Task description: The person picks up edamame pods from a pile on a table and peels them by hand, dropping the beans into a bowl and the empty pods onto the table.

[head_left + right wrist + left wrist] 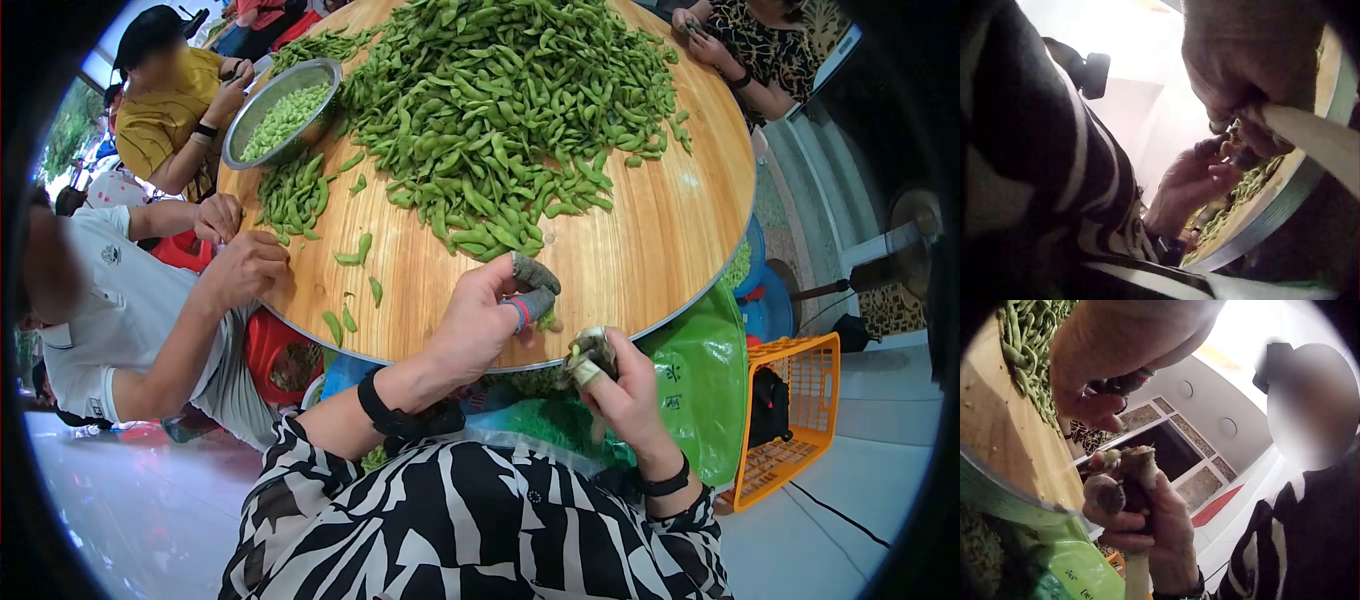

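In the head view my left hand (488,312) is over the near edge of the round wooden table (640,270), its covered fingertips pinching a small green edamame pod (547,319). Dark cloth covers sit on its thumb and forefinger. Just to the right and lower, past the table edge, my right hand (622,388) has curled fingers with worn, stained covers. Small pale green beans (1110,456) show at its fingertips in the left wrist view. A big heap of edamame pods (500,120) lies beyond both hands.
A metal bowl (240,140) of shelled beans stands at the left rim of the table. Several loose pods (355,250) lie near its left side. People work around the table. Below are a green bag (700,380) and an orange crate (825,400).
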Tool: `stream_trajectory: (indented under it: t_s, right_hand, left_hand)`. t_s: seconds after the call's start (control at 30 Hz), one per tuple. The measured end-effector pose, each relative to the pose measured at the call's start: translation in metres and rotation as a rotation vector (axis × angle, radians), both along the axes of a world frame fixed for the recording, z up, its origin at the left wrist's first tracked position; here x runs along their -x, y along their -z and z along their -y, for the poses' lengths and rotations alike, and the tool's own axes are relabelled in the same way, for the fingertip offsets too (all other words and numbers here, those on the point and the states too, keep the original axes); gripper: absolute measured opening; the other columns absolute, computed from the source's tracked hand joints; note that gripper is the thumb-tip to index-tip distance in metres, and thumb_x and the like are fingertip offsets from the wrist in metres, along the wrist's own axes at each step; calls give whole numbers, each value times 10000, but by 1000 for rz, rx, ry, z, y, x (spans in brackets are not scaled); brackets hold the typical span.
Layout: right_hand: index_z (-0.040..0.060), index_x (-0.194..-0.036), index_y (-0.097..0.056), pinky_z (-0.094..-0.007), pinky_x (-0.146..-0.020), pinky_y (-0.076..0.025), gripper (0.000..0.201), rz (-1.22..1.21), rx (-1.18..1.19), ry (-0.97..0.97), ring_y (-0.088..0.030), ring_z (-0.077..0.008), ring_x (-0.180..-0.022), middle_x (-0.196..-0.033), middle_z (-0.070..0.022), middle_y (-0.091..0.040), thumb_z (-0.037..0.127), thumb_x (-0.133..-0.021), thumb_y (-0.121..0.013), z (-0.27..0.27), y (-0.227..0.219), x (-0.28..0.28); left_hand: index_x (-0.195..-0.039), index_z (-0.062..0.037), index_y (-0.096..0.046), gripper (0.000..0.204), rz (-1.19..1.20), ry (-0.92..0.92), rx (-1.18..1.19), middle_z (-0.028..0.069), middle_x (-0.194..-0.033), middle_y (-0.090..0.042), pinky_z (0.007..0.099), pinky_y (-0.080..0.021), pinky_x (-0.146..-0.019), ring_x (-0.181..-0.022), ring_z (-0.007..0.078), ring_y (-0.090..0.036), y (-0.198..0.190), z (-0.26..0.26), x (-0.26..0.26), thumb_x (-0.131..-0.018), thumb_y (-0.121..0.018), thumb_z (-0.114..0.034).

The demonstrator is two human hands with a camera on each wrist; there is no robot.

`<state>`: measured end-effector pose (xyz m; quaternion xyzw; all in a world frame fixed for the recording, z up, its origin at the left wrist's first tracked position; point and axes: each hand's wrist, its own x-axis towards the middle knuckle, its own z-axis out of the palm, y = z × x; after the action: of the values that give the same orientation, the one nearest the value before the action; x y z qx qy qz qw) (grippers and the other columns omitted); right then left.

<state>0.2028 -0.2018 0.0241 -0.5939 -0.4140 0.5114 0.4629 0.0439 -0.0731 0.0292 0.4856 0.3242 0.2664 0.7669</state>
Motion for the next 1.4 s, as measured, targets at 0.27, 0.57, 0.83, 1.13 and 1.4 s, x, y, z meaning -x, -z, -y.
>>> stream_trajectory:
  t_s: [0.27, 0.57, 0.83, 1.13, 1.4]
  right_hand:
    - [38, -1238, -416, -203, -452, -346, 309, -361, 69, 36, -416, -70, -507, -720, -43, -502, 183, -966, -409, 1, 3, 5]
    - [28, -1400, -366, -187, -438, -344, 429, -432, -52, -66, -429, -64, -515, -720, -43, -513, 198, -1007, -388, -1, 12, 9]
    - [24, -1413, -349, -187, -431, -341, 447, -634, -82, -66, -413, -65, -498, -681, -25, -479, 213, -1012, -407, -1, 11, 13]
    - [1, -1344, -454, -176, -430, -326, 372, -549, -36, 23, -400, -40, -496, -712, 22, -467, 104, -987, -445, -2, 11, 16]
    - [-4, -1308, -502, -183, -441, -332, 355, -477, -51, -23, -413, -44, -491, -783, 3, -550, 59, -960, -481, 2, 11, 7]
  left_hand:
    - [-1079, 1, -574, 248, -6, 95, 68, 59, -936, -630, 260, -528, -713, -841, 124, -612, 10, 11, 2, -838, -617, 35]
    - [-1078, -7, -521, 288, 29, 56, 76, 76, -987, -635, 281, -511, -825, -904, 130, -610, 12, 16, 1, -820, -623, 67]
    - [-1076, -27, -498, 310, 84, 26, 55, 72, -992, -634, 263, -494, -817, -903, 123, -602, 17, 19, -2, -815, -629, 78]
    - [-1083, -30, -485, 339, 60, -2, -10, 66, -969, -618, 255, -487, -808, -892, 119, -597, 15, 22, -1, -800, -624, 96]
    - [-1091, -29, -506, 341, 209, 146, 384, 69, -942, -620, 274, -511, -692, -832, 154, -619, 15, 13, 5, -778, -616, 50]
